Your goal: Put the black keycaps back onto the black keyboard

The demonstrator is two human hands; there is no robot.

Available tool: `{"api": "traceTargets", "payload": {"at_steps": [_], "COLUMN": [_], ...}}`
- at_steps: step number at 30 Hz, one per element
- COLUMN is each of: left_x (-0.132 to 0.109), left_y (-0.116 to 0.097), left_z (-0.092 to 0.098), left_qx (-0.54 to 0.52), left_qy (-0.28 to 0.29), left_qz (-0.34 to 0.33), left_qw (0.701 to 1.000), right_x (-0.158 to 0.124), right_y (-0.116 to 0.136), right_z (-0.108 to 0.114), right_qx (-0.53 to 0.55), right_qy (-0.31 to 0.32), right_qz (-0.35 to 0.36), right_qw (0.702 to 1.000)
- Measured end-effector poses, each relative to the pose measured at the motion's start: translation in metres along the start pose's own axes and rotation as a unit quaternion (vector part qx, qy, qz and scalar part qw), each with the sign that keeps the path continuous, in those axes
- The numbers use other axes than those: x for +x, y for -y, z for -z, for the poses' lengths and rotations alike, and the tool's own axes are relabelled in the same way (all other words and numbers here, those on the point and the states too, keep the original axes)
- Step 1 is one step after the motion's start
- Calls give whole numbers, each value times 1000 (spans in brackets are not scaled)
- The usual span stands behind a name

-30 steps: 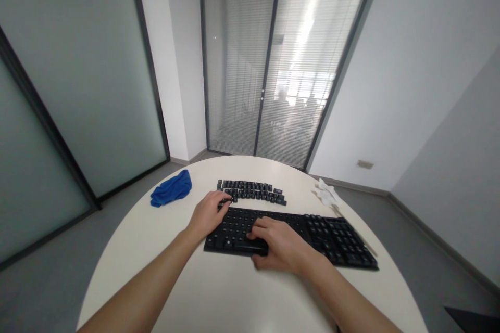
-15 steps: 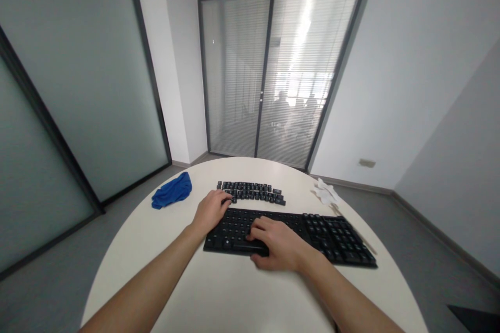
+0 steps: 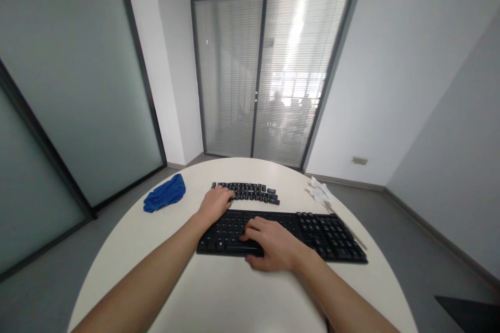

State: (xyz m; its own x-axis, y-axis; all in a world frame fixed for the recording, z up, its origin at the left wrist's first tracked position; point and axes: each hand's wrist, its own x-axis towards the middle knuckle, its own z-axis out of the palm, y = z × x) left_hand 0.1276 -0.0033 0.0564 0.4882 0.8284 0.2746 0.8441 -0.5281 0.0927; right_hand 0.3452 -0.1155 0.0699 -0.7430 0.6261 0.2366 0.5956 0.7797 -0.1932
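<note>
My left hand [image 3: 216, 204] reaches past the keyboard's back left edge to the left part of the loose keycaps [image 3: 253, 195]. Its fingers are bent and drawn together on a keycap there, which they mostly hide. The black keycaps lie in curved rows behind the keyboard. My right hand [image 3: 269, 243] grips the front edge of the black keyboard [image 3: 222, 231], fingers on top around the space bar and thumb low at the front. Over the keyboard's left and middle part the keys are off and bare sockets show. The number block on the right still has its keys.
On the left of the round white table [image 3: 219, 291] lies a crumpled blue cloth [image 3: 165, 193]. White crumpled material [image 3: 319, 190] lies at the back right. A thin pale stick [image 3: 347, 226] runs along the keyboard's right end. Glass doors stand behind.
My left hand has moved a little rightward along the keycap rows. My right hand stays on the keyboard's front edge. The whole view has shifted slightly.
</note>
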Motion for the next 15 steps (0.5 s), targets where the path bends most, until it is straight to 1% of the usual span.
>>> {"api": "traceTargets", "payload": {"at_steps": [4,8,11,15], "left_x": [1,-1,-9,-27], "left_y": [-3,-8,-17,-32], "left_z": [1,7,13,22], "left_qx": [-3,-23,-47,-86], "left_qy": [9,9,-7,-31], "left_qz": [-1,3,2,-2], "left_qw": [1000,1000,999,996], "right_x": [0,1,0,0], "right_y": [1,0,0,-1], "right_z": [2,2,2,0], "right_qx": [6,3,2,9], "right_qy": [2,4,4,-2], "right_qz": [3,2,0,0], "right_qw": [1000,1000,1000,1000]}}
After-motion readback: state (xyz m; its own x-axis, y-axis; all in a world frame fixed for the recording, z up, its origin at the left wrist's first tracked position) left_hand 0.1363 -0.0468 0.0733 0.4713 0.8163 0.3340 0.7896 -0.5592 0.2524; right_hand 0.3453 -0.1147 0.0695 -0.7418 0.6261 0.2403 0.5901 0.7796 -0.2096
